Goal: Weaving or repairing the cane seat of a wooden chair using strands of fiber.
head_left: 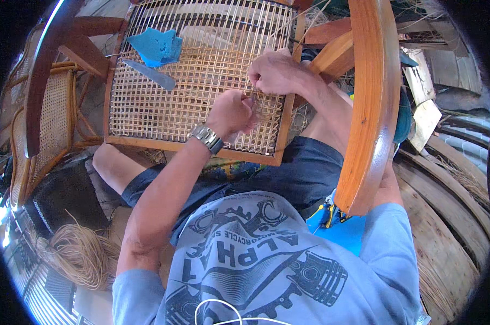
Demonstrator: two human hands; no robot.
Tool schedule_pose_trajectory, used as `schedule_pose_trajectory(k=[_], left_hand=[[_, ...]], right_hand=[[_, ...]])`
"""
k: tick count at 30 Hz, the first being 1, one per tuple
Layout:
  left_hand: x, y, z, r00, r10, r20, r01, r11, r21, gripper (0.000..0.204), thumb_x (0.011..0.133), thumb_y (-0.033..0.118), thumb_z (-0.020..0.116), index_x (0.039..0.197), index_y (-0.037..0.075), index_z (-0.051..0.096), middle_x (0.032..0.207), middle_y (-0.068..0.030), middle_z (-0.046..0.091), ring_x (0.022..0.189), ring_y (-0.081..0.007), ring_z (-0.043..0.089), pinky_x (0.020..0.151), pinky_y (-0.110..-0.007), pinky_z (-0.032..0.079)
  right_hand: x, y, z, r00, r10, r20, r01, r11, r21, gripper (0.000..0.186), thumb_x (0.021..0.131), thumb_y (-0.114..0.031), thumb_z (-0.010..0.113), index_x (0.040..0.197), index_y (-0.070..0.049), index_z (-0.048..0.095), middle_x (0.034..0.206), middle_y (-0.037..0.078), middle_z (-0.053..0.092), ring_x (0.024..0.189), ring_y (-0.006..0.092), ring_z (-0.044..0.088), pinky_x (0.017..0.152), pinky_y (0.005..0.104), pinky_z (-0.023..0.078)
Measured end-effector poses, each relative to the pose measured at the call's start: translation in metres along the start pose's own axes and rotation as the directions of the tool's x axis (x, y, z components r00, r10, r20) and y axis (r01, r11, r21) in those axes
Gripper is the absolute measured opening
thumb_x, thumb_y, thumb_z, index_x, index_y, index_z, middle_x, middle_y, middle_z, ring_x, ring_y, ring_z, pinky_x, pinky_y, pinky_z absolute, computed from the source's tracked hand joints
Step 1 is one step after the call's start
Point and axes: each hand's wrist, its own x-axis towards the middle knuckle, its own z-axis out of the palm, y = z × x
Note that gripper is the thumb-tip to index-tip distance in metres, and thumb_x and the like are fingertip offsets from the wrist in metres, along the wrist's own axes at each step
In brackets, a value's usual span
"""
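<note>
A wooden chair frame [147,143] with a woven cane seat [163,108] lies across my lap. Its near part is closely woven; toward the far edge mostly lengthwise strands show. My left hand [234,112], a metal watch at its wrist, is closed low over the right half of the weave. Farther up, near the right rail, my right hand [275,71] is also closed, its fingertips pressed together at the cane. Whatever lies in either set of fingers is hidden. On the seat's left side rest a piece of blue foam [155,47] and a pointed metal blade [152,74].
A curved wooden chair arm [372,108] rises close beside my right forearm. Yellow-and-black pliers [327,214] lie by my right hip on something blue. At left are a coil of cane [82,254] and another cane-backed chair [52,108]. Wooden planks [437,233] line the right.
</note>
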Motion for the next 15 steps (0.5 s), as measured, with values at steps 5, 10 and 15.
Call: schedule_pose_trajectory(k=[5, 10, 15], left_hand=[[-0.003, 0.018, -0.004, 0.986, 0.165, 0.008, -0.134, 0.771, 0.623, 0.030, 0.095, 0.026, 0.059, 0.079, 0.001, 0.065, 0.072, -0.0197, 0.069, 0.060, -0.0321, 0.068, 0.060, -0.042, 0.057], [-0.014, 0.040, -0.013, 0.994, 0.078, -0.083, -0.008, 0.778, 0.629, 0.032, 0.094, 0.032, 0.057, 0.085, 0.004, 0.072, 0.076, -0.0211, 0.070, 0.077, -0.0363, 0.072, 0.070, -0.046, 0.059], [-0.098, 0.036, -0.068, 0.977, -0.068, -0.202, 0.184, 0.749, 0.637, 0.040, 0.094, 0.043, 0.062, 0.080, 0.007, 0.064, 0.071, -0.0165, 0.068, 0.067, -0.0365, 0.067, 0.062, -0.047, 0.052]], right_hand=[[-0.022, -0.012, 0.002, 0.996, -0.015, -0.085, 0.013, 0.999, -0.030, 0.014, 0.081, -0.009, 0.066, 0.091, -0.014, 0.074, 0.094, 0.007, 0.070, 0.104, 0.0268, 0.064, 0.091, 0.0480, 0.043], [-0.031, -0.015, 0.013, 0.980, 0.045, -0.195, -0.041, 0.999, 0.026, 0.010, 0.082, -0.005, 0.066, 0.090, -0.009, 0.071, 0.096, 0.007, 0.067, 0.106, 0.0263, 0.060, 0.092, 0.0455, 0.038], [-0.035, -0.024, 0.018, 0.963, -0.031, -0.269, 0.015, 0.998, -0.063, 0.013, 0.084, -0.008, 0.069, 0.097, -0.007, 0.072, 0.095, 0.007, 0.065, 0.103, 0.0266, 0.060, 0.095, 0.0457, 0.039]])
